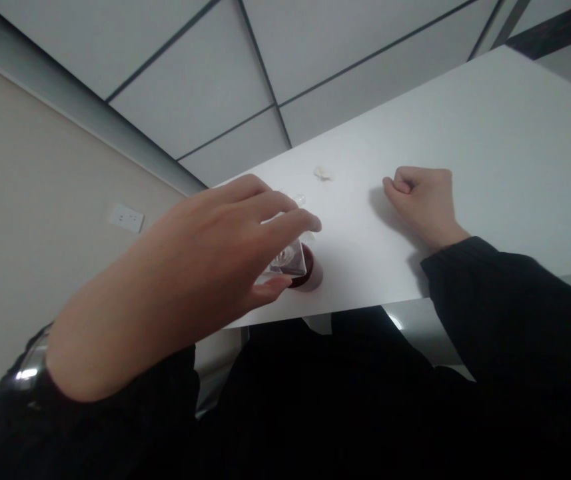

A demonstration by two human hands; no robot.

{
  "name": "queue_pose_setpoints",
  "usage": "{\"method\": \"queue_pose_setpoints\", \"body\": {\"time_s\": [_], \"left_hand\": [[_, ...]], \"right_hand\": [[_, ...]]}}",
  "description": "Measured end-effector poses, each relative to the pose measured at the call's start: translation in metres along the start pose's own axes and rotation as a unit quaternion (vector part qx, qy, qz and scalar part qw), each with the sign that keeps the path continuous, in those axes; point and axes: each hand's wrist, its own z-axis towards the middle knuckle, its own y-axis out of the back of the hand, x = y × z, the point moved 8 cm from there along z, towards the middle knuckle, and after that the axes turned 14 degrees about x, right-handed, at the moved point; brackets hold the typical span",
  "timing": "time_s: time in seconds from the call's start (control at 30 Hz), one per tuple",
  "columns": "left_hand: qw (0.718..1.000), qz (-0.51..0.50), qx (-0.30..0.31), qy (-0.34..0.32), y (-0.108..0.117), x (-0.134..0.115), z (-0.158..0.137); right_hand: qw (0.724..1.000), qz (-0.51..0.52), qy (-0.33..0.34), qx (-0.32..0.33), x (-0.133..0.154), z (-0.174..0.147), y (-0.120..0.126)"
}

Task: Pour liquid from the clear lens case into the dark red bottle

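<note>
My left hand [235, 233] is curled around a clear plastic box [292, 260], thumb below and fingers above. The box is square-edged, with a round swirled shape showing inside it. My fingers hide much of it. Just under and beside the box is a round dark-red object [309, 267], mostly covered, so its kind is unclear. To the right, my right hand [422, 200] is closed in a fist over the white table [365, 253], away from the box; nothing shows in its fingers.
A small crumpled whitish scrap [322, 174] lies on the table beyond my left fingers. Small clear pieces [300, 199] are partly visible beside those fingers. White cabinet panels [205, 87] stand along the table's far edge. A wall socket [128, 218] is at the left.
</note>
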Motion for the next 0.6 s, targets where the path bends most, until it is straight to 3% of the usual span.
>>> {"method": "queue_pose_setpoints", "body": {"time_s": [0.6], "left_hand": [[1.0,0.015,0.007,0.011,-0.0005,-0.0023,0.0021]], "right_hand": [[1.0,-0.017,0.002,0.003,-0.0021,-0.0001,-0.0014]]}}
